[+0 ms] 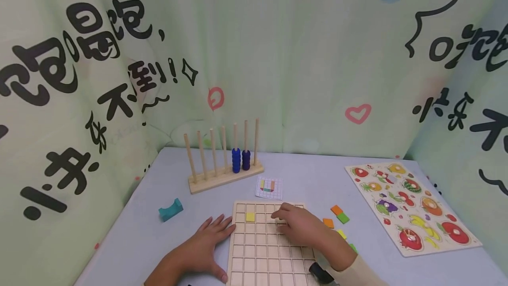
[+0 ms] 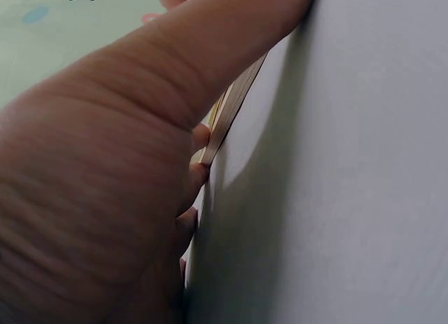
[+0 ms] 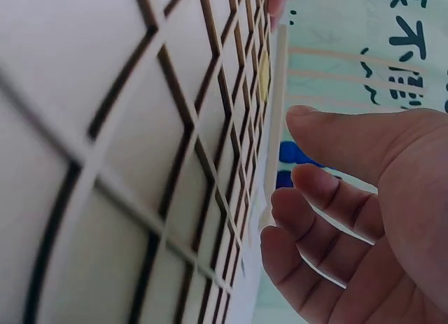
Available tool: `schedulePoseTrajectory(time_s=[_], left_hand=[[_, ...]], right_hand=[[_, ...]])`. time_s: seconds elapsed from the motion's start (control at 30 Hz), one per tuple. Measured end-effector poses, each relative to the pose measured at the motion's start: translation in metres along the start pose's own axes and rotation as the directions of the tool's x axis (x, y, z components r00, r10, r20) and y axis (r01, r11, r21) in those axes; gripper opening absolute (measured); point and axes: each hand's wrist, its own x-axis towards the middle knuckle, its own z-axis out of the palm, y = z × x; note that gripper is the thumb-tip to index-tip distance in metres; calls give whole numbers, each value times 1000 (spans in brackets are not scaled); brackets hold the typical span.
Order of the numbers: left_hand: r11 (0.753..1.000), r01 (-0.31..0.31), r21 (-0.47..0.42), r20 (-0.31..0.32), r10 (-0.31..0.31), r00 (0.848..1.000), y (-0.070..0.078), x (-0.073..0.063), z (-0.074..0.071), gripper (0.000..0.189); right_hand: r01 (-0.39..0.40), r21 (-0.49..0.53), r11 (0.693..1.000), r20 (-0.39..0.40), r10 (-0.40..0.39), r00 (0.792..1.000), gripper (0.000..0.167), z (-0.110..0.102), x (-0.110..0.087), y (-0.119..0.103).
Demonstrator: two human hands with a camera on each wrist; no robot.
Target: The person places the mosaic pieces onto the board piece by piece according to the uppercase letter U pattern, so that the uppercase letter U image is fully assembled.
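Observation:
A wooden grid board [image 1: 255, 253] lies on the table, with one yellow square tile [image 1: 250, 217] in a cell near its upper left. My left hand [image 1: 204, 242] rests on the table with fingers spread, the fingertips and thumb touching the board's left edge. In the left wrist view, the board's side [image 2: 234, 107] shows beyond the thumb. Over the upper right of the board hovers my right hand [image 1: 299, 226]. The right wrist view shows its thumb and fingers [image 3: 350, 138] loosely bent and apart, with nothing visible between them.
Loose orange [image 1: 328, 223], green [image 1: 343, 218] and yellow tiles lie right of the board, partly behind the right arm. A small pattern card [image 1: 274, 192] sits above it. Farther back stands a peg rack [image 1: 222, 178] with blue beads. A teal block [image 1: 171, 210] and fruit puzzle [image 1: 390, 228] flank these.

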Motion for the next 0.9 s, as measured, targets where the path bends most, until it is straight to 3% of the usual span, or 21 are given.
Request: schedulePoseTrajectory(time_s=[0.5,0.9], left_hand=[[1000,-21,0,-3,21,1000,0,-3,-1,126],[1000,-24,4,-17,24,1000,1,-2,-2,125]], right_hand=[[-139,13,990,-66,139,988,26,-7,-46,35],[-231,2,973,-39,231,972,28,-17,-75,61]])
